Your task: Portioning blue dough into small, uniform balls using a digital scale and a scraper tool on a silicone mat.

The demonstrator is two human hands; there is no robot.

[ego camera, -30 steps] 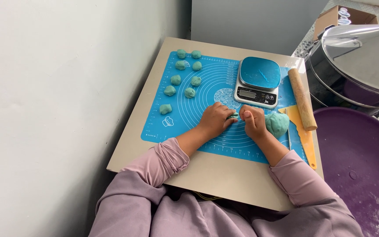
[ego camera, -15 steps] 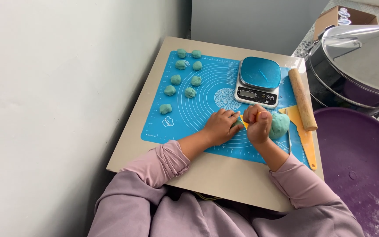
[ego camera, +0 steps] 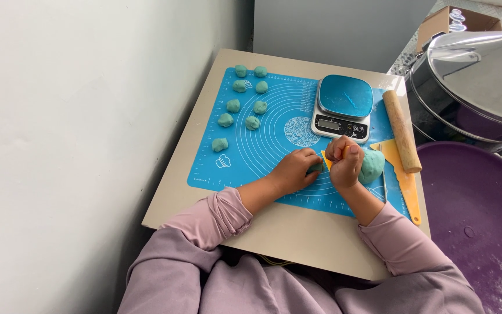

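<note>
- Right hand (ego camera: pixel 345 164): clenching a yellow scraper (ego camera: pixel 326 160), cutting beside the dough lump (ego camera: pixel 372 165).
- Left hand (ego camera: pixel 297 170): pinching a small dough piece (ego camera: pixel 315 168) on the blue mat (ego camera: pixel 274 125); fingers sitting near the blade are risking a nick.
- Scale (ego camera: pixel 343 115): standing just beyond.

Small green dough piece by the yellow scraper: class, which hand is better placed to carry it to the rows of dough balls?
Left, probably. The left hand already covers the small dough piece and lies nearer the dough balls. The right hand grips the yellow scraper beside the large dough lump.
</note>
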